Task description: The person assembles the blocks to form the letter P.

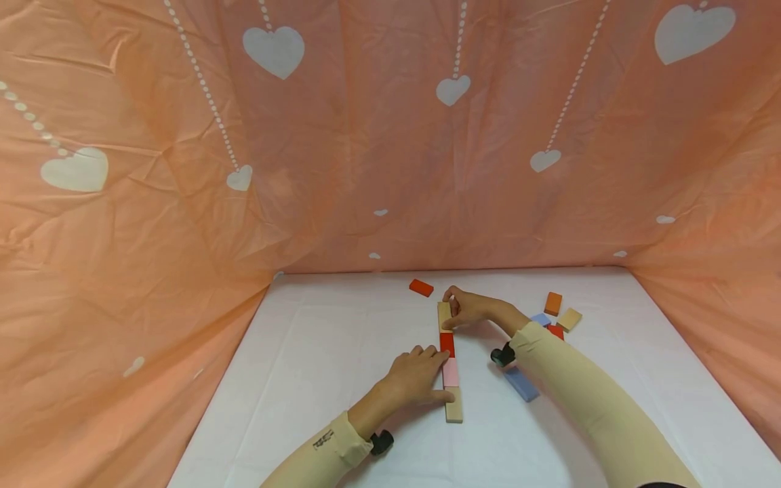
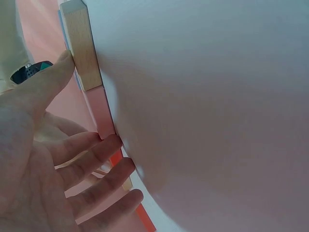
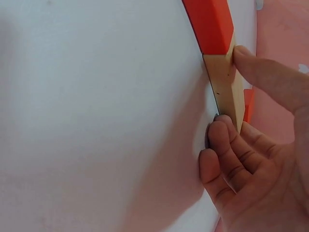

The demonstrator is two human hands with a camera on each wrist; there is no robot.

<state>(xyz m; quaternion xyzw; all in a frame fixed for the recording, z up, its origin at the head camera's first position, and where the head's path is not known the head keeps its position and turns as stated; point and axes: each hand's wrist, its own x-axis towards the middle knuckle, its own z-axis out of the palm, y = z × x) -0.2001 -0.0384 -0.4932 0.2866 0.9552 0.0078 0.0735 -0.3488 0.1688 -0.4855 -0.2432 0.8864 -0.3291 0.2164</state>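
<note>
Four blocks lie end to end under my hands in a single row near the middle of the white tabletop (image 1: 305, 339): a near wooden block (image 1: 453, 410), a pink block (image 1: 451, 372), a red block (image 1: 447, 345) and a far wooden block (image 1: 444, 314). My right hand (image 1: 474, 309) has the far wooden block lengthwise between bent fingers and thumb, the fingers at its far end and the thumb by its joint with the red block, a hold that seems meant to keep that end square and snug. My left hand (image 1: 411, 378) is spread from the other side, gripping nothing; its thumb touches the near wooden block and its fingers reach the pink and red ones, probably to steady the row. Each block's long axis follows the row, which points away from me, its far end leaning slightly left. Past that end, on the left, a loose red block (image 1: 421, 288) lies at a slant. On the right, near my forearm, are an orange block (image 1: 552, 303), a loose wooden block (image 1: 569, 319) and a blue block (image 1: 521, 384), the blue one angled across the row's direction.
</note>
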